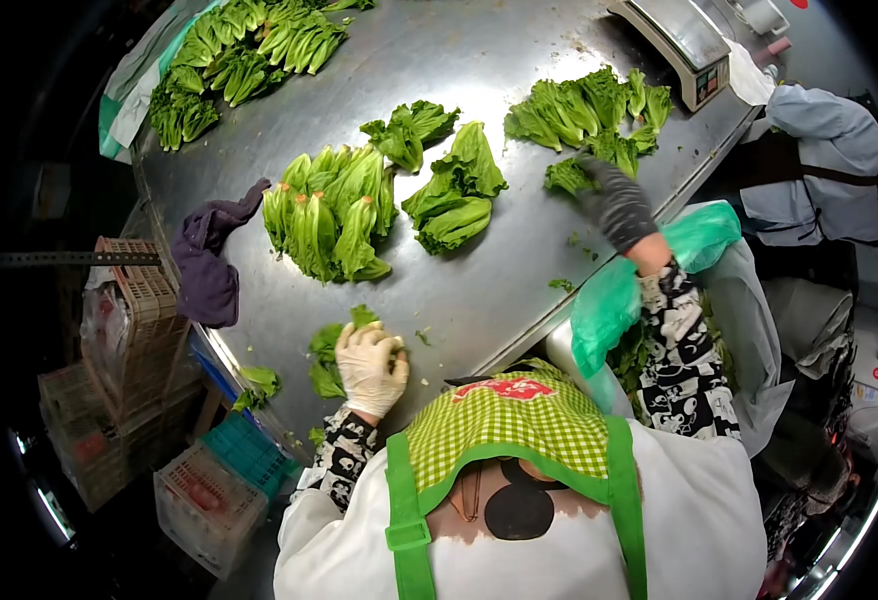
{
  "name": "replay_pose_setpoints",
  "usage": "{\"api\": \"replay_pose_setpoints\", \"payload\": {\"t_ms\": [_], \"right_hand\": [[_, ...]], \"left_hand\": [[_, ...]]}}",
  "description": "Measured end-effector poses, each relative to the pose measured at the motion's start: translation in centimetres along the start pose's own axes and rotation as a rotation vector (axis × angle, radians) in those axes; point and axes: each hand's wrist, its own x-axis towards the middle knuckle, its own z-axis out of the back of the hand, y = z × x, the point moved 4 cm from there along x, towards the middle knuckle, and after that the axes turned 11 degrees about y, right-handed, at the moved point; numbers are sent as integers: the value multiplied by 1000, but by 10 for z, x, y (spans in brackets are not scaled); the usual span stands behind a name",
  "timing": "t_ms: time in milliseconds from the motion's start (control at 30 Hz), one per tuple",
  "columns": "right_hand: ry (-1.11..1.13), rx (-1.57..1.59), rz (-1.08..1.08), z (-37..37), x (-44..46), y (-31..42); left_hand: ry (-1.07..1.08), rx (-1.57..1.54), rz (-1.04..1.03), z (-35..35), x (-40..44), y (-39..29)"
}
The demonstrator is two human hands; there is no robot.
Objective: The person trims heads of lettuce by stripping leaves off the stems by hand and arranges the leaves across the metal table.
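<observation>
My left hand [371, 368], in a whitish glove, rests low over the metal table with its fingers curled in. Loose green leaves [327, 362] lie right beside it; what the fingers hold, if anything, is hidden. My right hand [617, 208], in a dark grey glove, reaches out to the right and is smeared by motion. Its fingertips come to the near edge of a lettuce pile [584, 110], touching or just short of it. Between the hands sit a stacked lettuce bundle [329, 215] with cut stems facing me, and a smaller lettuce group [456, 190].
More lettuce [249, 50] is heaped at the far left. A scale [684, 50] stands at the far right corner. A purple cloth [209, 250] hangs over the left edge, above plastic crates [139, 320]. A green bag [604, 315] lines a bin at my right. Another person [824, 165] is beyond.
</observation>
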Motion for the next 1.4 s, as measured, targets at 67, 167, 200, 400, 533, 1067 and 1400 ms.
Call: {"api": "replay_pose_setpoints", "payload": {"t_ms": [67, 167, 200, 400, 533, 1067, 1400], "right_hand": [[313, 162, 88, -38, 8, 30], [290, -79, 259, -90, 20, 55], [270, -159, 248, -106, 23, 57], [356, -92, 159, -110, 14, 80], [309, 88, 108, -78, -19, 123], [50, 480, 317, -51, -92, 169], [159, 594, 115, -67, -82, 154]], "left_hand": [[-23, 81, 95, 7, -8, 13], [13, 60, 192, 22, -8, 15], [-43, 54, 165, 32, -6, 9], [-153, -326, 94, 35, 4, -19], [83, -1405, 376, 0, 19, -26], [-64, -2561, 295, -27, 64, -50], [52, -2401, 236, -25, 57, -60]]}}
